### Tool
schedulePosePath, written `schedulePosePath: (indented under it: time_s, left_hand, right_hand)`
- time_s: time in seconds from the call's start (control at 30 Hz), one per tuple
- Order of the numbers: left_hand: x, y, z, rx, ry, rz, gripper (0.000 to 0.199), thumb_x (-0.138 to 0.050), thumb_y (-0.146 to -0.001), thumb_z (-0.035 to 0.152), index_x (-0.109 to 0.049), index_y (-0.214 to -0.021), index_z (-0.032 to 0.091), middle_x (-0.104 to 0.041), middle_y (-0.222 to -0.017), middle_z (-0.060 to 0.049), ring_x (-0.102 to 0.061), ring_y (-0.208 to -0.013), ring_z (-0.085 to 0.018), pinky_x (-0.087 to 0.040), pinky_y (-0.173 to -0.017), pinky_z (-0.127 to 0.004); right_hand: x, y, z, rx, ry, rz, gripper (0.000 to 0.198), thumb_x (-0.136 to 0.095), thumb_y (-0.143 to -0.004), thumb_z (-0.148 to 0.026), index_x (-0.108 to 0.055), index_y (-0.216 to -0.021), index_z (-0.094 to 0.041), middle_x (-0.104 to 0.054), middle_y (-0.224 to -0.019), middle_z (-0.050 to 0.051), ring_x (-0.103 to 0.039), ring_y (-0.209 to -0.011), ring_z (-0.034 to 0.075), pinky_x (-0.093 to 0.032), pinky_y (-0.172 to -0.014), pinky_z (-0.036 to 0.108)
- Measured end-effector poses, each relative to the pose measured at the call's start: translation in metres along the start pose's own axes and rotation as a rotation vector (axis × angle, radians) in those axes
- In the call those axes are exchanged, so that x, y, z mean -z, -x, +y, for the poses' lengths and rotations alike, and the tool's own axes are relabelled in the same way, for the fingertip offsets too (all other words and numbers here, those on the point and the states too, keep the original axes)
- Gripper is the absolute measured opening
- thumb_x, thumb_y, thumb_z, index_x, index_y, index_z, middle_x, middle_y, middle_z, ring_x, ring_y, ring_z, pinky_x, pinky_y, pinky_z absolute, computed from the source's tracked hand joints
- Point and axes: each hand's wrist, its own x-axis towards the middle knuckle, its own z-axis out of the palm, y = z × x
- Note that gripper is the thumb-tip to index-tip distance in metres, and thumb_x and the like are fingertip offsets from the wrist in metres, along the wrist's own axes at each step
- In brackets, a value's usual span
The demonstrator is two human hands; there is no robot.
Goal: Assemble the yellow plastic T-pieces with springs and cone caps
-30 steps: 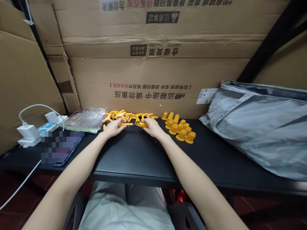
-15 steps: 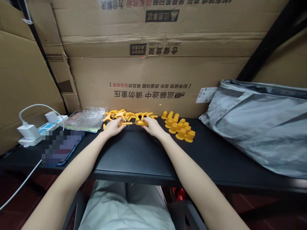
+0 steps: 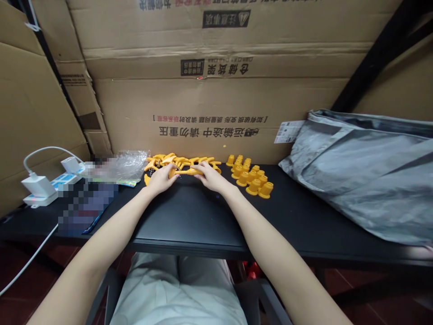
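The left yellow piece (image 3: 183, 172) and right yellow piece (image 3: 196, 171), apart earlier, now appear to meet end to end, near the back edge of the bench (image 3: 196, 221). Left hand (image 3: 162, 179): fingers pinching the left yellow piece (a small chain (image 3: 179, 172) shows there). Right hand (image 3: 214, 178): fingers pinching the right yellow piece. Yellow handles (image 3: 168, 159) line the back edge; yellow cups (image 3: 253, 187) stand to their right. A bag (image 3: 365, 180) occupies the bench's right end; a power strip (image 3: 60, 181), its left.
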Motion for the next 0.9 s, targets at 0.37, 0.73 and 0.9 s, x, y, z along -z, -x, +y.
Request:
schedulePosePath:
  time_s: [0.37, 0.73, 0.9]
  left_hand:
    - [-0.001, -0.002, -0.006, -0.019, 0.019, 0.002, 0.024, -0.054, -0.089, 0.033, -0.054, -0.110, 0.021, -0.068, -0.104, -0.007, -0.065, -0.096, -0.022, -0.047, -0.079, -0.030]
    - [-0.001, -0.001, -0.008, -0.009, 0.017, -0.013, 0.026, -0.055, -0.088, 0.035, -0.055, -0.111, 0.022, -0.068, -0.099, -0.005, -0.065, -0.095, -0.021, -0.047, -0.081, -0.030]
    - [-0.002, -0.002, -0.010, -0.019, 0.013, -0.017, 0.024, -0.054, -0.089, 0.036, -0.055, -0.108, 0.022, -0.068, -0.098, -0.006, -0.065, -0.094, -0.022, -0.046, -0.079, -0.030]
  right_hand:
    - [0.009, 0.000, 0.005, -0.146, -0.344, -0.001, 0.038, -0.059, -0.083, -0.017, -0.049, -0.119, -0.018, -0.059, -0.120, 0.011, -0.063, -0.094, 0.016, -0.051, -0.086, 0.036]
    - [0.010, -0.002, 0.001, -0.354, -0.584, 0.005, 0.028, -0.068, -0.083, -0.040, -0.062, -0.091, -0.014, -0.069, -0.078, 0.004, -0.064, -0.058, 0.012, -0.055, -0.069, 0.030]
    - [0.009, -0.001, -0.003, -0.401, -0.598, -0.038, 0.029, -0.061, -0.088, -0.043, -0.058, -0.085, -0.015, -0.065, -0.065, 0.001, -0.060, -0.050, 0.010, -0.050, -0.056, 0.023]
